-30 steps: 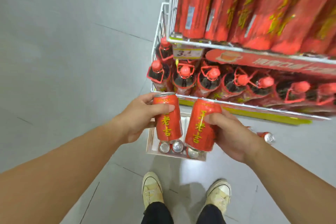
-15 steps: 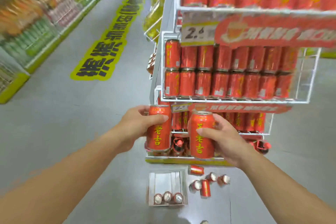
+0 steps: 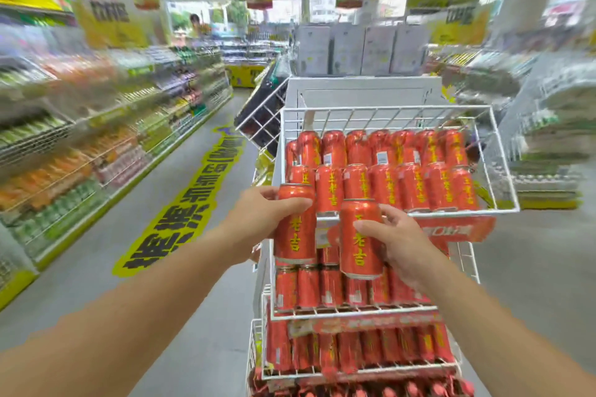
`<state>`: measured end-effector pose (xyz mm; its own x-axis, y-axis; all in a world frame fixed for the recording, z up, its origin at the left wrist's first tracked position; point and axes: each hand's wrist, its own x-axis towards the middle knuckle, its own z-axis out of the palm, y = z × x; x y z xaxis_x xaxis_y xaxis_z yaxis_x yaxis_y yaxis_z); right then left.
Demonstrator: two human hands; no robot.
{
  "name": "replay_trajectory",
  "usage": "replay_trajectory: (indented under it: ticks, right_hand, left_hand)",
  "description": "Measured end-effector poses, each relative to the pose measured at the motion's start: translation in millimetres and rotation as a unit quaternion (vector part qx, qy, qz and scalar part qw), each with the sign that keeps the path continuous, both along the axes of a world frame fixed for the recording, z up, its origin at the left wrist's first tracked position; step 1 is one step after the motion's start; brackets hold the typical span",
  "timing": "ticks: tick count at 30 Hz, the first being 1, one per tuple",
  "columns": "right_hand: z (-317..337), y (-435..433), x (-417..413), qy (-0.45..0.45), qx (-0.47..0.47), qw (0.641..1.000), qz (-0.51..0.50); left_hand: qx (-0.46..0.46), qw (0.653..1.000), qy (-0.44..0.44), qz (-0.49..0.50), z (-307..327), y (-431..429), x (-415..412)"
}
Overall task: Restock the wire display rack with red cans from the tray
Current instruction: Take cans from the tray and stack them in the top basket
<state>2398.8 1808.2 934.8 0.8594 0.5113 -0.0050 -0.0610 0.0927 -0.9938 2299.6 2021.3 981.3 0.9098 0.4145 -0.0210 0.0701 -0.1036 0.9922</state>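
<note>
My left hand (image 3: 258, 219) grips a red can (image 3: 295, 235) with yellow characters, held upright. My right hand (image 3: 400, 245) grips a second red can (image 3: 360, 248) beside it, also upright. Both cans hover in front of the white wire display rack (image 3: 493, 171), at the front left of its top basket. That basket holds two rows of red cans (image 3: 403, 177). Lower shelves (image 3: 354, 311) are full of the same red cans. The tray is out of view.
A supermarket aisle runs to the left, with stocked shelves (image 3: 96, 151) and a yellow floor sticker (image 3: 180, 213). Grey boxes (image 3: 361, 48) sit on a white unit behind the rack. A person (image 3: 195, 24) stands far back. More shelves stand at the right.
The view has tilted up from the floor and tray to the rack's top basket. Both hands have lifted their cans to the level of the top shelf.
</note>
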Motion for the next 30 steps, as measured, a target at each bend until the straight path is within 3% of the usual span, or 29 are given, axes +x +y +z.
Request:
replay_trajectory:
  ticks: [9, 13, 22, 30]
  right_hand:
    - [66, 40, 113, -0.069, -0.007, 0.998, -0.006]
    - [82, 71, 169, -0.066, 0.026, 0.997, 0.004]
    - [64, 110, 232, -0.062, 0.008, 0.998, 0.010]
    - [41, 122, 247, -0.062, 0.005, 0.998, -0.005]
  left_hand:
    - [0.110, 0.983, -0.056, 0.135, 61, 19, 101]
    - [0.185, 0.969, -0.029, 0.164, 75, 32, 144]
    - [0.274, 0.948, 0.032, 0.158, 68, 44, 202]
    - [0.408, 0.897, 0.043, 0.166, 54, 39, 219]
